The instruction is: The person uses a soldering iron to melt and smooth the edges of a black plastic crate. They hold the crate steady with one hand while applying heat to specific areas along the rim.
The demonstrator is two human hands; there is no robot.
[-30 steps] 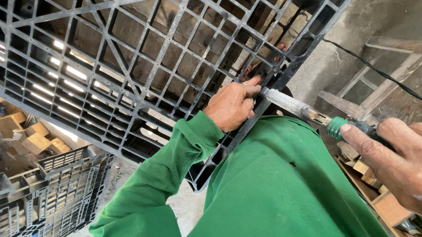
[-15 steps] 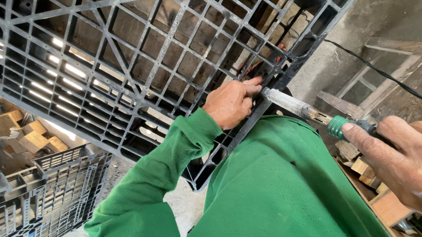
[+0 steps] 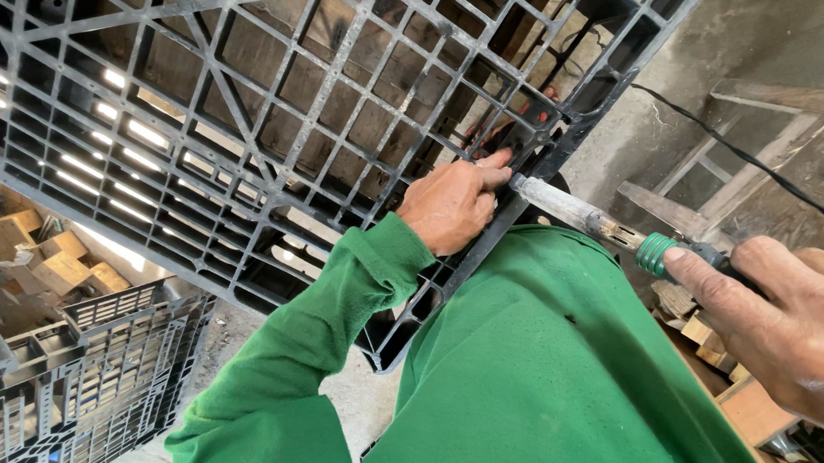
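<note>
— Where's everything sitting right now?

— I've got the black plastic pallet [image 3: 257,126] tipped up in front of me, its grid filling most of my view. My left hand [image 3: 451,204] is curled against the pallet's lower right edge, fingertips pressed to a rib right beside the spot where the tool tip meets the plastic. My right hand [image 3: 812,327] is closed around the handle of the soldering iron [image 3: 618,230], just behind its green collar; the metal barrel runs up and left from there to the pallet edge.

— What worries you?

— Mostly that left hand. My fingers are touching the rib just beside the iron's tip — if the barrel is hot, as I judge it is, a small slip sideways puts it on my fingers. The pallet looks propped rather than fixed, so pushing on it could make it shift and cause exactly that slip.

— Anything else?

— The black cord [image 3: 760,170] trails off behind the iron, right of the pallet. A snag there would jerk my right hand. Also, the barrel passes close over my green sleeve [image 3: 340,315], below the pallet edge — dropping my wrist could scorch the fabric. More pallets [image 3: 62,386] are stacked off to the lower left, well clear.
</note>
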